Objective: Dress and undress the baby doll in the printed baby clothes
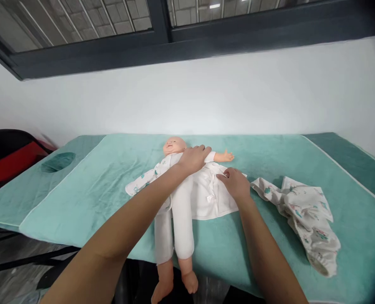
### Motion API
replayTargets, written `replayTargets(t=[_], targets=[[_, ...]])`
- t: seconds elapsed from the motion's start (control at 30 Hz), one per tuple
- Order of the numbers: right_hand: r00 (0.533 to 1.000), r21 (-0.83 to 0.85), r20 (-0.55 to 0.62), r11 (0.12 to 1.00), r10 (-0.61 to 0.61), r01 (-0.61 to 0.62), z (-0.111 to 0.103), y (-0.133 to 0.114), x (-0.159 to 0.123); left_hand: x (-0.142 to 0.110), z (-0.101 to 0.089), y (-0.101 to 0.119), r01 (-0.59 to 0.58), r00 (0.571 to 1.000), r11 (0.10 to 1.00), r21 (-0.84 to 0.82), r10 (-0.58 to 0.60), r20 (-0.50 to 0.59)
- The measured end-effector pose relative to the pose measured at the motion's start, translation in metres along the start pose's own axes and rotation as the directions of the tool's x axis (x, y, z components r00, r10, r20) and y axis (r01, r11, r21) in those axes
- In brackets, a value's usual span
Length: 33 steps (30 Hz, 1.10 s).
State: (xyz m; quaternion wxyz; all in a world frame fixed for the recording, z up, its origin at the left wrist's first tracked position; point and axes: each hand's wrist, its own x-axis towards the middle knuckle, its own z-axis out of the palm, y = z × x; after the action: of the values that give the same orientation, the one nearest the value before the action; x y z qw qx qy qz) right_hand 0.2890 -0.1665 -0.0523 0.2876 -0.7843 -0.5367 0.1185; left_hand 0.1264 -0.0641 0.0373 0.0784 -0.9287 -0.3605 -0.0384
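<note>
A baby doll (pixel 182 223) lies on its back on a teal-covered bed, head toward the wall and feet over the near edge. White cloth covers its body and legs. My left hand (pixel 193 159) rests over its upper chest, fingers bent around the shoulder by the outstretched arm (pixel 223 156); the fingertips are hidden. A white printed baby shirt (pixel 206 198) spreads open beside the doll, one printed sleeve (pixel 143 180) reaching left over the other arm. My right hand (pixel 236 182) pinches the shirt's cloth right of the doll, thumb and fingers together.
Crumpled printed baby trousers (pixel 307 215) lie to the right on the teal bed cover (pixel 117 160). A round hole (pixel 58 162) opens at the bed's left end. A black and red chair (pixel 16 156) stands beyond it. Behind the bed rises a white wall (pixel 206 97) under a dark window frame.
</note>
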Motion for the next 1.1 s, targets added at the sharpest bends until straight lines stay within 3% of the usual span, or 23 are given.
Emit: replayTargets(t=[0.1,0.2,0.23,0.3,0.4,0.43,0.5,0.67,0.8,0.93,1.1], targets=[[0.999,0.045,0.019,0.998,-0.045,0.044,-0.002,0.0,0.0,-0.011,-0.003,0.0,-0.062,0.998,0.995,0.079,0.062,0.002],[0.995,0.365,-0.103,0.931,0.007,0.031,-0.004,0.003,0.003,-0.021,-0.01,-0.005,-0.108,0.994,0.983,0.151,0.109,0.004],[0.991,0.515,-0.115,0.857,0.07,-0.001,-0.005,0.004,0.004,-0.024,-0.012,-0.007,-0.112,0.994,0.978,0.175,0.113,0.005],[0.983,0.793,-0.038,0.605,0.178,-0.079,-0.011,0.006,0.006,-0.03,-0.018,-0.011,-0.119,0.993,0.968,0.221,0.118,0.016],[0.981,0.971,0.115,0.192,0.158,-0.145,-0.021,0.006,0.004,-0.034,-0.02,-0.011,-0.132,0.991,0.951,0.279,0.126,0.04],[0.983,0.983,0.134,0.108,0.127,-0.148,-0.024,0.005,0.003,-0.034,-0.018,-0.009,-0.132,0.991,0.948,0.29,0.124,0.045],[0.986,0.99,0.136,0.025,0.093,-0.139,-0.029,0.003,0.0,-0.032,-0.012,0.001,-0.13,0.991,0.946,0.298,0.118,0.059],[0.998,0.998,0.055,-0.018,0.016,-0.055,-0.033,-0.003,-0.008,-0.021,0.016,0.033,-0.054,0.998,0.975,0.214,0.048,0.033],[0.978,0.996,0.089,-0.001,-0.187,-0.091,-0.026,-0.014,-0.017,-0.013,0.028,0.036,-0.041,0.999,0.99,-0.136,0.037,-0.034],[0.918,0.991,0.133,0.047,-0.373,-0.124,-0.015,-0.028,-0.03,-0.008,0.028,0.019,-0.079,0.997,0.847,-0.525,0.078,-0.024],[0.814,0.984,0.174,0.065,-0.554,-0.166,-0.004,-0.04,-0.044,-0.005,0.035,0.012,-0.131,0.991,0.706,-0.696,0.101,-0.084]])
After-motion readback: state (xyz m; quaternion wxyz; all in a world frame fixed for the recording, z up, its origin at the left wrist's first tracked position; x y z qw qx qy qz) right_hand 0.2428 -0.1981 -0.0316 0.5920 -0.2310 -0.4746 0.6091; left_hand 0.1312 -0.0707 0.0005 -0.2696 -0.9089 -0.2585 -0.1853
